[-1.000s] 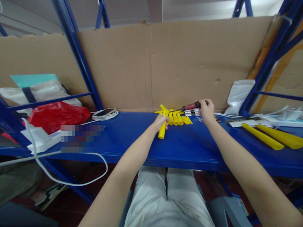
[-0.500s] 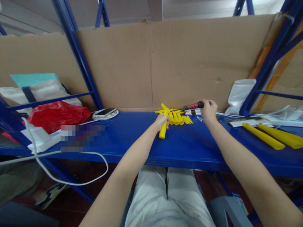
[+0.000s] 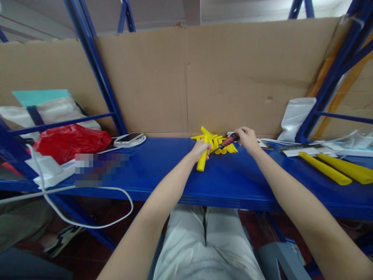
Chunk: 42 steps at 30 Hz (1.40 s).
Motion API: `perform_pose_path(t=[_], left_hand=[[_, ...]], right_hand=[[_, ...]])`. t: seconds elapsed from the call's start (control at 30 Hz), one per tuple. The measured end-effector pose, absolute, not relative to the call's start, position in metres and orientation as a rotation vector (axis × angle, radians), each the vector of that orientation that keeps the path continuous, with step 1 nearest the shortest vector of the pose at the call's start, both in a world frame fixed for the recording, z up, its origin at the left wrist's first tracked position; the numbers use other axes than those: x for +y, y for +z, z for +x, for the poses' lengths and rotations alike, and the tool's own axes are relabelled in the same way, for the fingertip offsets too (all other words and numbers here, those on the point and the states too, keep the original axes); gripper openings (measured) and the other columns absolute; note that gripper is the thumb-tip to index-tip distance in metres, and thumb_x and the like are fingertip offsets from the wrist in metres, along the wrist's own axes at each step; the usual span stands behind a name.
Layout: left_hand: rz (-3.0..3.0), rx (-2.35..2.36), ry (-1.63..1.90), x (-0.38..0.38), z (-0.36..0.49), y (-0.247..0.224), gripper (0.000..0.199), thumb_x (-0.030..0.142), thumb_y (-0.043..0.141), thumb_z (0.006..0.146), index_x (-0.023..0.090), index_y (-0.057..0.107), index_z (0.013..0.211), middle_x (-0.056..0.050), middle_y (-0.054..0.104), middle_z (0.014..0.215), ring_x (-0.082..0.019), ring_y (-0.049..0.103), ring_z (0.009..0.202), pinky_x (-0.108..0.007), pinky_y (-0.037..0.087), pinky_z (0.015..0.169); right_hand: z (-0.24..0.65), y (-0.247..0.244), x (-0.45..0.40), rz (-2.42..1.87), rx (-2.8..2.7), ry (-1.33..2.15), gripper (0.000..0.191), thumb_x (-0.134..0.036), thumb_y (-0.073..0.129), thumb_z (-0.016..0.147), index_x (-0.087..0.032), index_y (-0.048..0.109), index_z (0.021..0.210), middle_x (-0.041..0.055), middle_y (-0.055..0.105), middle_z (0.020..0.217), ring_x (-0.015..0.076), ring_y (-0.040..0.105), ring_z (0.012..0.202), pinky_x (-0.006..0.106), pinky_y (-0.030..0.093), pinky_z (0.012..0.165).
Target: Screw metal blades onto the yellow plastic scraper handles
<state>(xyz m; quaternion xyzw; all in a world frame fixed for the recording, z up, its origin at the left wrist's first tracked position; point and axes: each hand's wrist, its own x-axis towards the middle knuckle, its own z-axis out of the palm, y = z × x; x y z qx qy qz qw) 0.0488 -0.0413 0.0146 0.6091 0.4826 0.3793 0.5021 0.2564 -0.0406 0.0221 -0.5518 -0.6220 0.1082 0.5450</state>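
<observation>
My left hand (image 3: 200, 149) is wrapped round a yellow plastic tube (image 3: 201, 163) that tilts over the blue shelf, its lower end toward me. My right hand (image 3: 246, 139) grips the end of a red and black screwdriver (image 3: 229, 141). The dark shaft slants down and left to the held tube, beside my left fingers; whether the tip touches it I cannot tell. Behind and right of the tube lie several other yellow plastic pieces (image 3: 232, 148), some tube-shaped and some thin and pointed, partly hidden by the screwdriver.
Two long yellow tubes (image 3: 326, 168) lie at the right. A phone (image 3: 131, 137) rests on a coiled white cable at the left, near a red plastic bag (image 3: 72, 142). A cardboard sheet (image 3: 227, 77) stands behind the blue shelf (image 3: 163, 167). A white pouch (image 3: 296, 116) leans at the back right.
My right hand has moved left and toward me with the screwdriver, which now slants downward instead of lying nearly level. My left hand and the tube have barely moved.
</observation>
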Motion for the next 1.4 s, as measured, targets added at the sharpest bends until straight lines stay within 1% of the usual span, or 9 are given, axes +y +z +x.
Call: perform_pose_path(t=[0.13, 0.27, 0.57, 0.7, 0.8, 0.9, 1.0, 1.2, 1.4], left_hand=[[1.481, 1.162, 0.928, -0.044, 0.048, 0.017, 0.042, 0.007, 0.05, 0.072, 0.016, 0.057, 0.113, 0.008, 0.043, 0.046, -0.01, 0.043, 0.035, -0.023, 0.044, 0.046], [1.501, 1.165, 0.936, -0.045, 0.047, 0.018, 0.044, 0.005, 0.047, 0.072, 0.015, 0.056, 0.114, 0.007, 0.043, 0.044, -0.012, 0.043, 0.035, -0.022, 0.04, 0.042], [1.547, 1.15, 0.916, -0.045, 0.051, 0.015, 0.048, 0.006, 0.049, 0.071, 0.015, 0.056, 0.117, 0.008, 0.043, 0.046, -0.011, 0.043, 0.035, -0.024, 0.046, 0.046], [1.568, 1.154, 0.892, -0.046, 0.052, 0.015, 0.049, 0.006, 0.049, 0.071, 0.016, 0.056, 0.119, 0.008, 0.044, 0.046, -0.01, 0.043, 0.034, -0.023, 0.046, 0.046], [1.588, 1.137, 0.88, -0.047, 0.053, 0.015, 0.049, 0.006, 0.049, 0.072, 0.016, 0.057, 0.119, 0.009, 0.043, 0.045, -0.01, 0.042, 0.034, -0.022, 0.045, 0.046], [1.609, 1.131, 0.856, -0.049, 0.054, 0.016, 0.047, 0.005, 0.05, 0.073, 0.016, 0.057, 0.118, 0.009, 0.043, 0.045, -0.01, 0.044, 0.034, -0.021, 0.046, 0.047], [1.633, 1.135, 0.815, -0.053, 0.056, 0.018, 0.046, 0.005, 0.05, 0.073, 0.016, 0.058, 0.117, 0.008, 0.044, 0.045, -0.01, 0.046, 0.035, -0.021, 0.047, 0.047], [1.669, 1.083, 0.746, -0.059, 0.058, 0.021, 0.049, 0.004, 0.049, 0.073, 0.016, 0.056, 0.12, 0.008, 0.045, 0.048, -0.009, 0.045, 0.035, -0.021, 0.048, 0.047], [1.706, 1.059, 0.708, -0.056, 0.057, 0.02, 0.043, 0.005, 0.049, 0.075, 0.015, 0.055, 0.117, 0.008, 0.047, 0.051, -0.009, 0.046, 0.037, -0.021, 0.05, 0.049]], right_hand=[[0.247, 0.021, -0.054, -1.389, -1.658, 0.715, 0.033, -0.047, 0.057, 0.091, -0.022, 0.048, 0.072, -0.0064, 0.041, 0.047, 0.0082, 0.036, 0.036, 0.021, 0.032, 0.036], [0.247, 0.015, -0.057, -1.424, -1.92, 0.824, 0.032, -0.046, 0.065, 0.088, -0.021, 0.051, 0.074, -0.0042, 0.05, 0.053, 0.0081, 0.045, 0.042, 0.02, 0.039, 0.039], [0.228, 0.008, -0.055, -1.645, -2.165, 0.621, 0.028, -0.038, 0.056, 0.095, -0.021, 0.055, 0.072, 0.0001, 0.061, 0.055, 0.012, 0.05, 0.044, 0.024, 0.04, 0.046], [0.225, 0.009, -0.053, -1.647, -2.195, 0.23, 0.02, -0.028, 0.061, 0.09, -0.021, 0.06, 0.071, 0.0061, 0.068, 0.068, 0.0187, 0.064, 0.062, 0.028, 0.046, 0.06], [0.227, 0.01, -0.049, -1.606, -2.083, 0.005, 0.005, -0.021, 0.062, 0.087, -0.019, 0.064, 0.083, 0.0099, 0.073, 0.084, 0.0227, 0.069, 0.077, 0.03, 0.048, 0.07], [0.227, 0.009, -0.048, -1.513, -1.973, -0.025, 0.014, -0.02, 0.057, 0.088, -0.018, 0.064, 0.1, 0.0105, 0.074, 0.094, 0.0226, 0.069, 0.083, 0.031, 0.048, 0.074], [0.225, 0.009, -0.047, -1.421, -1.921, -0.035, 0.018, -0.022, 0.055, 0.088, -0.019, 0.063, 0.104, 0.0095, 0.074, 0.094, 0.0221, 0.069, 0.083, 0.031, 0.049, 0.075], [0.226, 0.008, -0.047, -1.375, -1.866, -0.039, 0.006, -0.021, 0.053, 0.087, -0.021, 0.059, 0.088, 0.0095, 0.073, 0.091, 0.0218, 0.068, 0.082, 0.031, 0.048, 0.075], [0.231, 0.007, -0.041, -1.341, -1.813, -0.063, 0.004, -0.021, 0.052, 0.084, -0.022, 0.055, 0.088, 0.0067, 0.071, 0.084, 0.0209, 0.066, 0.076, 0.03, 0.047, 0.069]])
